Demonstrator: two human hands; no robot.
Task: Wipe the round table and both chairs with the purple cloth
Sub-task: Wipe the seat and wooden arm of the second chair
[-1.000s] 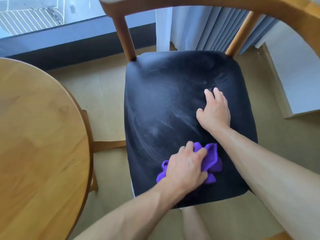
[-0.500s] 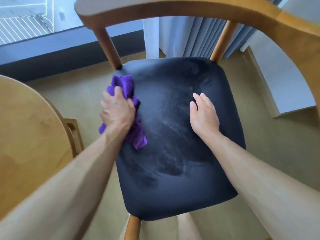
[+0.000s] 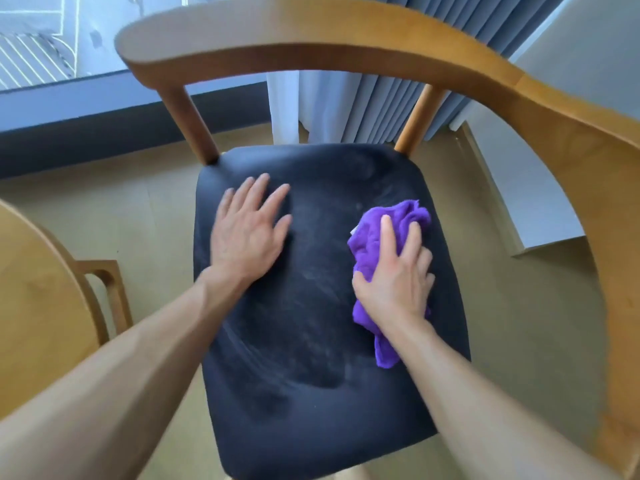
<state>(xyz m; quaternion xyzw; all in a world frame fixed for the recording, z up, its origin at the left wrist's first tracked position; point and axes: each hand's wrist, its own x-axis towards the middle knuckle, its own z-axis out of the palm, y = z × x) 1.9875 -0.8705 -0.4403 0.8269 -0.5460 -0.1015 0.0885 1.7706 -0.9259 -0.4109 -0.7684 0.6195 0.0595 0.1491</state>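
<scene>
A wooden chair with a curved backrest [image 3: 311, 36] stands below me, and its black seat [image 3: 311, 323] shows pale wipe streaks. The purple cloth [image 3: 372, 237] lies bunched on the right side of the seat. My right hand [image 3: 394, 282] presses on it, fingers curved over the bunch and thumb hooked at its left edge. On the left part of the seat my left hand [image 3: 249, 237] rests flat with its fingers spread, holding nothing. The round wooden table [image 3: 34, 306] shows at the left edge.
A wooden frame [image 3: 107, 282] sticks out from under the table, close to the chair's left side. Grey and white curtains [image 3: 363, 98] hang behind the chair, with a window [image 3: 34, 39] at the back left. The chair's arm [image 3: 616, 271] curves round on the right.
The cloth has passed from my left hand to my right hand and moved from the seat's back left to its right side. My left hand now lies flat on the seat.
</scene>
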